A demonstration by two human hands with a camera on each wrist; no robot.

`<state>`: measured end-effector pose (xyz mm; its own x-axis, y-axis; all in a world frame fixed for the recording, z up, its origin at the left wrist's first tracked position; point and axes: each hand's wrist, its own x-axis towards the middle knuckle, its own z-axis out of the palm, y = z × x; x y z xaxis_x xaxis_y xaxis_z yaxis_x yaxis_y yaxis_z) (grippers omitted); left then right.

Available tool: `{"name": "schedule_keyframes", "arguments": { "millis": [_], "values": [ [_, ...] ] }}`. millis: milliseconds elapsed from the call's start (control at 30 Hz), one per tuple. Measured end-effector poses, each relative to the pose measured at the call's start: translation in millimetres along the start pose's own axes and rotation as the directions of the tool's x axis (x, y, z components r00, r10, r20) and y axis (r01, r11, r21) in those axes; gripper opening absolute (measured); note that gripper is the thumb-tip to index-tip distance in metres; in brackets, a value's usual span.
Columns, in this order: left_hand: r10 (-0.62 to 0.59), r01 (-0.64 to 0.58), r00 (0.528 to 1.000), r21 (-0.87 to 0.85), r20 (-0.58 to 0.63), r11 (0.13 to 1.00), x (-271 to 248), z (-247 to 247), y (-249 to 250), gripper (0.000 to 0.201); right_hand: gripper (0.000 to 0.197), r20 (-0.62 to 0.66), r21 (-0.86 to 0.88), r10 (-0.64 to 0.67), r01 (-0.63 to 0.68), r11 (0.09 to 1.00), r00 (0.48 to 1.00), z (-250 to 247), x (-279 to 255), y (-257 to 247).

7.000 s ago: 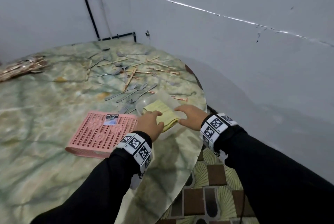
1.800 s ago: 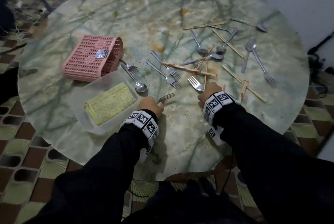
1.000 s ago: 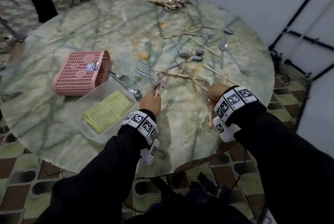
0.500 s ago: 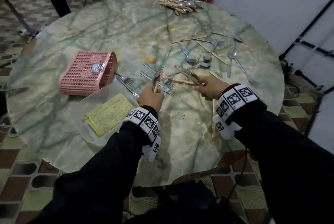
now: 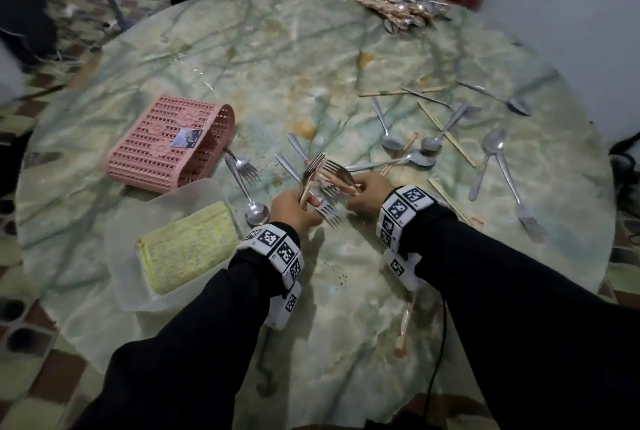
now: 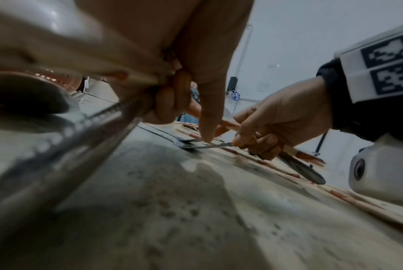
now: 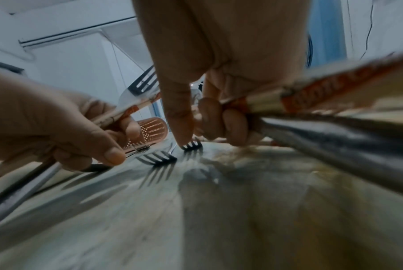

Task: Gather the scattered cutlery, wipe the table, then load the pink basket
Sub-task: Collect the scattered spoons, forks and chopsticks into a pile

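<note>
The pink basket [image 5: 166, 149] is seen lying on its side at the left of the counter [image 5: 311, 343]. A fork and chopsticks are gripped in the left hand [image 5: 292, 209], and more are gripped in the right hand [image 5: 367, 192]. Gathering is only partly done, so the spoons [image 5: 485, 152] lying to the right probably need to be picked up next.

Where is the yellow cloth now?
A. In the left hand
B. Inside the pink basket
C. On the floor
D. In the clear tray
D: the yellow cloth lies in the clear tray, beside the pink basket; the left hand grips cutlery.
</note>
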<state>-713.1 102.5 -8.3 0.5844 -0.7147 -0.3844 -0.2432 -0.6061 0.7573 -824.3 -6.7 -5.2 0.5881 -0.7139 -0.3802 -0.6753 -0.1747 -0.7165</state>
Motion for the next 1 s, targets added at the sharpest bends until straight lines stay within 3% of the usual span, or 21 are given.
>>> {"name": "schedule_keyframes", "arguments": {
  "millis": [267, 533, 867, 1000],
  "values": [
    [-0.067, 0.065, 0.997, -0.060, -0.030, 0.996, 15, 9, 4, 0.033, 0.031, 0.119, -0.149, -0.018, 0.036, 0.988, 0.993, -1, 37, 5],
    [-0.129, 0.127, 0.992, -0.148, -0.006, 0.981, 19, 8, 0, 0.021, 0.035, 0.199, -0.109, -0.092, 0.116, 0.987, 0.976, -6, 44, 12],
    [-0.129, 0.134, 0.989, -0.079, 0.068, 0.988, 16, 1, -6, 0.033, 0.023, 0.209, -0.253, -0.014, 0.068, 0.965, 0.978, -6, 45, 15],
    [-0.132, 0.127, 0.987, 0.052, 0.092, 0.990, 16, -3, -6, 0.032, 0.011, 0.208, -0.320, -0.038, 0.105, 0.941, 0.977, -11, 35, 18]
  ]
}}
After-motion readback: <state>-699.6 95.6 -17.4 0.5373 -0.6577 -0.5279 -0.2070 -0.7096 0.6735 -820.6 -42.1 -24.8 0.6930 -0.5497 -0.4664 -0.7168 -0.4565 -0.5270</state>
